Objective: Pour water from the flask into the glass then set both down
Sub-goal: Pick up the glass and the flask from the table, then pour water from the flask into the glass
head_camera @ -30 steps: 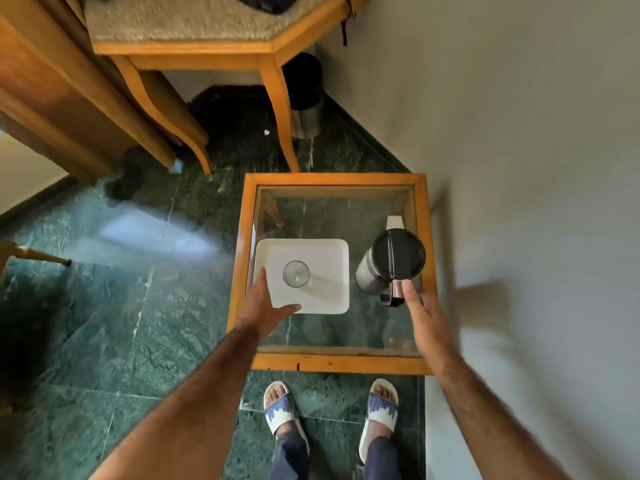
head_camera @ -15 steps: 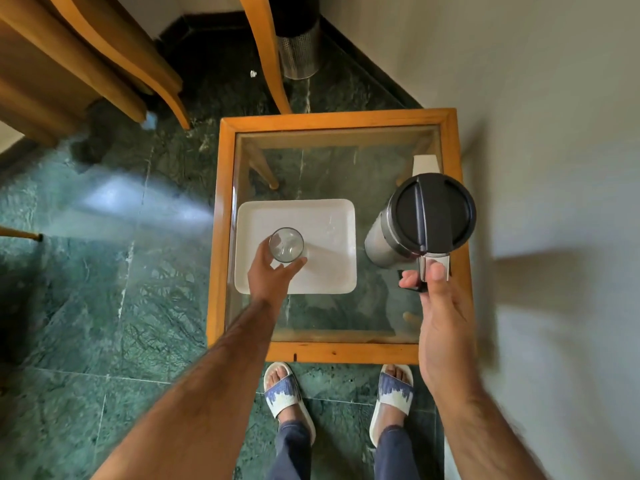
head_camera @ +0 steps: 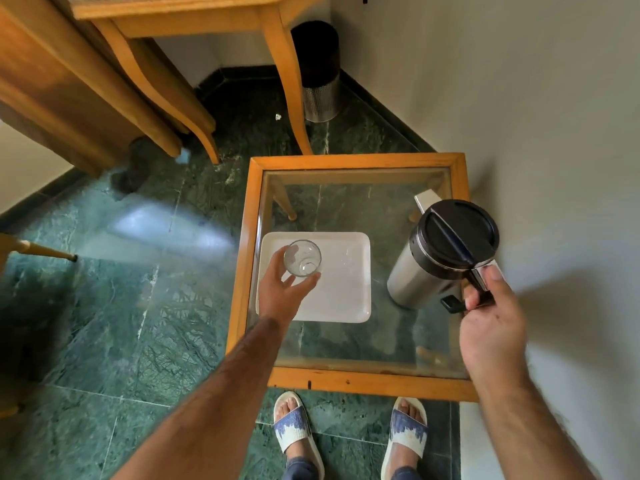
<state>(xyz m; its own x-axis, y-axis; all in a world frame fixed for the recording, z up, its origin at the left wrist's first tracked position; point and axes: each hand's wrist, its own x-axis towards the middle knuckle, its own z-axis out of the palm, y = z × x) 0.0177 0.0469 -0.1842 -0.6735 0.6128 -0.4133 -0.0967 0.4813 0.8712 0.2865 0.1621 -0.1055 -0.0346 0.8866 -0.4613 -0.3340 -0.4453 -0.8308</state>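
Observation:
A clear empty glass is held above the left part of a white square tray, with my left hand wrapped around it from below. A steel flask with a black lid and a spout at the far side hangs above the right side of the glass-topped table. My right hand grips its black handle, thumb on the lever at the top. The flask tilts slightly, lid towards me. No water is visible flowing.
The small table has an orange wooden frame and stands against the white wall on the right. A larger wooden table leg and a perforated metal bin stand behind it. My sandalled feet are on the green marble floor.
Both hands closed on their objects and lifted them: the left took the glass off the tray, the right raised the flask off the table. The camera view shifted back.

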